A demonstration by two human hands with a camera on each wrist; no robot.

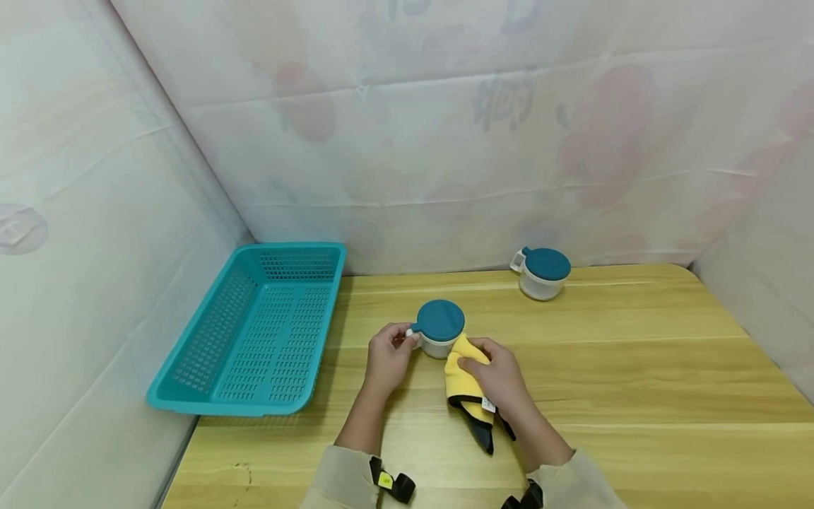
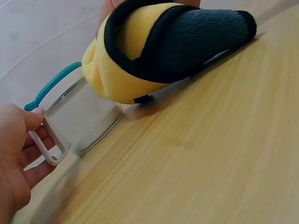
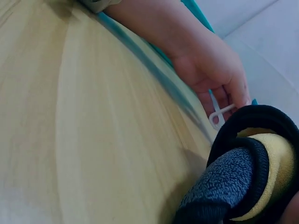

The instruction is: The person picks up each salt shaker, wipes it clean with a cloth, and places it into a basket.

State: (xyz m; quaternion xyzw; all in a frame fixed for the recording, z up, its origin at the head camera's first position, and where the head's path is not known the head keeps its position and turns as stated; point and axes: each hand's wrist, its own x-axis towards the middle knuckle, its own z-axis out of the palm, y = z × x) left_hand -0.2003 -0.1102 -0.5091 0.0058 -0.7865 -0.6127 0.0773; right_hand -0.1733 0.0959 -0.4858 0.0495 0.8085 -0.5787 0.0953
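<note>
A clear-walled jar (image 1: 438,347) with a teal lid (image 1: 441,320) and a white handle (image 2: 50,142) stands on the wooden table. My left hand (image 1: 387,359) grips that handle, thumb on top and fingers curled behind it. On the other side, my right hand (image 1: 500,375) holds a bunched cloth (image 1: 462,377), yellow on one face and dark grey on the other, with black edging. The cloth meets the jar's right side in the head view. Its loose grey end hangs toward the table. In the right wrist view the cloth (image 3: 280,158) hides most of the jar.
A teal plastic basket (image 1: 327,339) with slotted walls sits at the table's left. Farther back on the right stands a second lidded jar (image 1: 540,286), its handle pointing left. Printed fabric walls (image 1: 407,155) enclose the back and sides of the table (image 1: 636,367).
</note>
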